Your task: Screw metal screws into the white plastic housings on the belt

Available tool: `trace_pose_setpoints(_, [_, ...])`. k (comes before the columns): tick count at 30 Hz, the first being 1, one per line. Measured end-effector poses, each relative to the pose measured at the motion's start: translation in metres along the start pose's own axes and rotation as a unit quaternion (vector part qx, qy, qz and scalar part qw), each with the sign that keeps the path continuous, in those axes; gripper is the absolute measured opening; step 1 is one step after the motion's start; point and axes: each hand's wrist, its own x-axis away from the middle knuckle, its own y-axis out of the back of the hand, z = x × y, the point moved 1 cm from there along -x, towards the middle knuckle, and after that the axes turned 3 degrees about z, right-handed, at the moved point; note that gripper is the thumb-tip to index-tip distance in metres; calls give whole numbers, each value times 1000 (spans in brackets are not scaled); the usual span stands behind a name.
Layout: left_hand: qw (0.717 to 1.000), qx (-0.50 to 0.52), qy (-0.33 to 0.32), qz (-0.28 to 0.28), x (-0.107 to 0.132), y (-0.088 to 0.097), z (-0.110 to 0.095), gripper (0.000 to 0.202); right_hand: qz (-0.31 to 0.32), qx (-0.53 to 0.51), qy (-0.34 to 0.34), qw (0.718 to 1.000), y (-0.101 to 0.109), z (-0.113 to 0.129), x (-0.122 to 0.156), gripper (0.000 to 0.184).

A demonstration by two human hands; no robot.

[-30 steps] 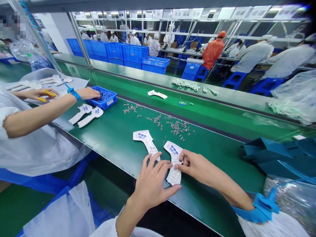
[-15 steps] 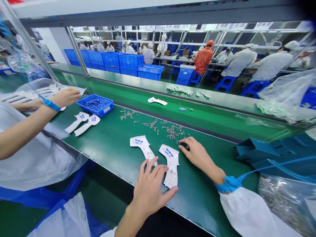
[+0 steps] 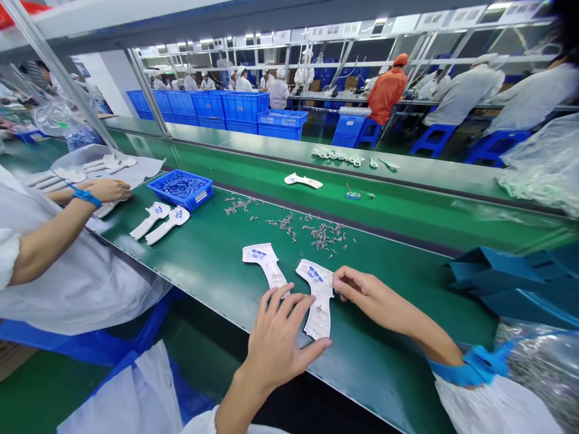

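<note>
Two white plastic gun-shaped shell halves lie on the green table, each with small blue pieces in its wide end. My left hand (image 3: 278, 337) is spread over the lower parts of the left shell half (image 3: 266, 260) and the right shell half (image 3: 319, 310), fingertips at their edges. At the right edge of the right shell half, the thumb and fingers of my right hand (image 3: 368, 296) are pinched together; anything between them is too small to make out. Behind the shells, small silvery metal parts (image 3: 324, 235) are scattered in loose piles.
A blue bin (image 3: 181, 188) of small blue pieces stands left, near two more white shells (image 3: 167, 225). A co-worker's hand (image 3: 111, 190) is beyond them. On the lower green strip lies another shell (image 3: 303, 181). Teal holders (image 3: 511, 277) and a clear bag (image 3: 538, 361) are at the right.
My right hand has moved from the edge of the metal parts toward me, to the right shell half. My left hand stays spread there. The co-worker's hand has lowered. The view has shifted slightly.
</note>
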Motion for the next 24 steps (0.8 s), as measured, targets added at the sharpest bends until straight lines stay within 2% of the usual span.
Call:
trace_pose_setpoints(4, [1000,14,-20,-15,0,1,-3,48,64,-23,19,998,-5,9,8,37])
trace_pose_setpoints(9, [993,42,-14,-105,-7,-3,-7,19,106,-49,32,993,-12,22,12,37])
trace_pose_setpoints(13, [988,45,-36,-145,-12,-6,-10,12,113,-76,15,991,-14,27,12,38])
trace_pose_setpoints(17, [986,48,-50,-149,-12,-6,-11,12,109,-88,21,990,-15,26,10,36])
trace_pose_setpoints(24, [982,52,-29,-177,-12,-8,-14,8,85,-208,11,974,-25,28,7,34])
